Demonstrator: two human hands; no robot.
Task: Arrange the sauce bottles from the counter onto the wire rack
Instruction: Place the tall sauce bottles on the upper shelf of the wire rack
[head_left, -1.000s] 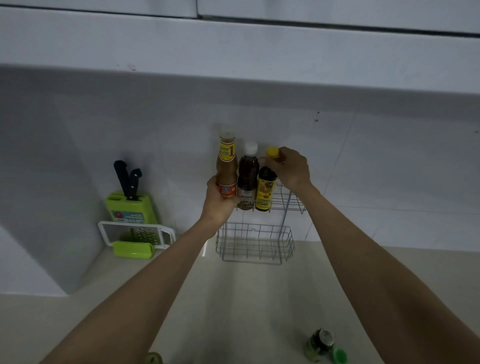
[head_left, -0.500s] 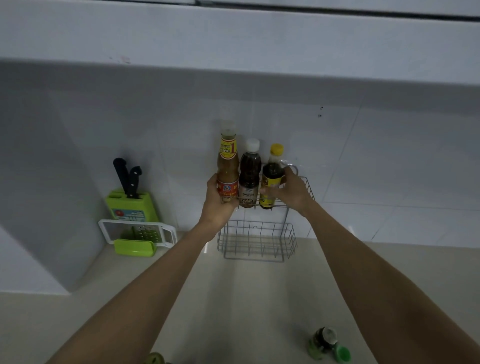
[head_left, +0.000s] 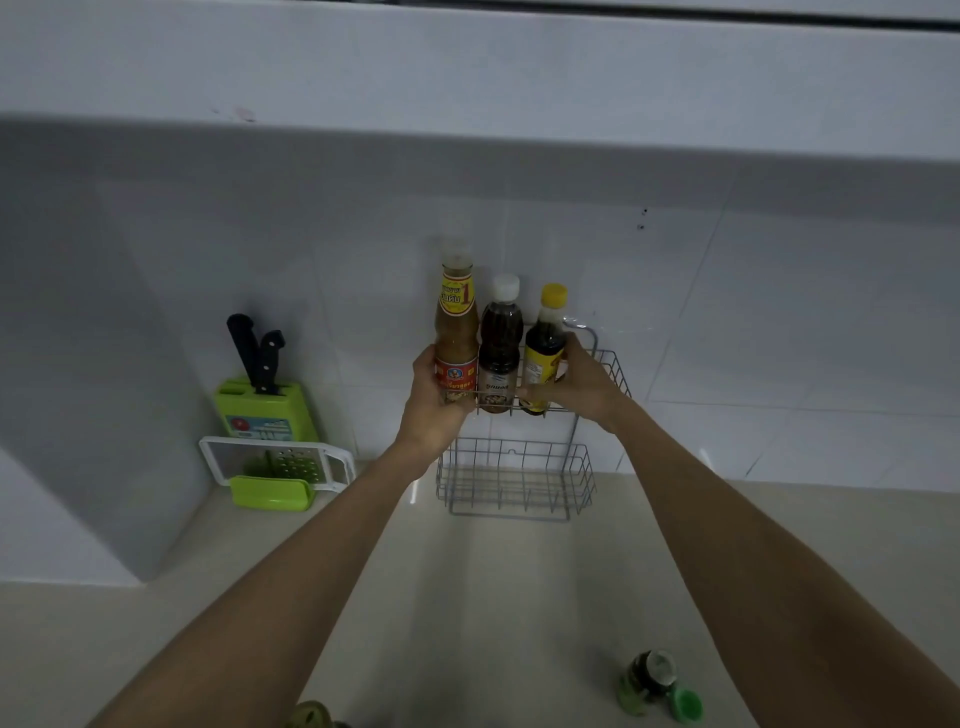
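A two-tier wire rack (head_left: 608, 371) hangs on the tiled wall above the counter. Three bottles stand upright side by side in its upper basket: a tall tan sauce bottle (head_left: 456, 325) on the left, a dark bottle with a white cap (head_left: 500, 343) in the middle, and a dark bottle with a yellow cap (head_left: 544, 338) on the right. My left hand (head_left: 434, 402) wraps the lower part of the tan bottle. My right hand (head_left: 584, 382) grips the body of the yellow-capped bottle. The lower basket (head_left: 514, 480) holds nothing.
A green knife block (head_left: 265, 408) with black-handled knives and a white-and-green grater (head_left: 275, 470) sit at the left on the counter. A green-capped bottle (head_left: 652, 686) stands near the front right, and another bottle's top (head_left: 311, 717) shows at the bottom edge.
My right hand slid down from the yellow cap to the body of the yellow-capped bottle. My left hand stayed on the tan bottle.
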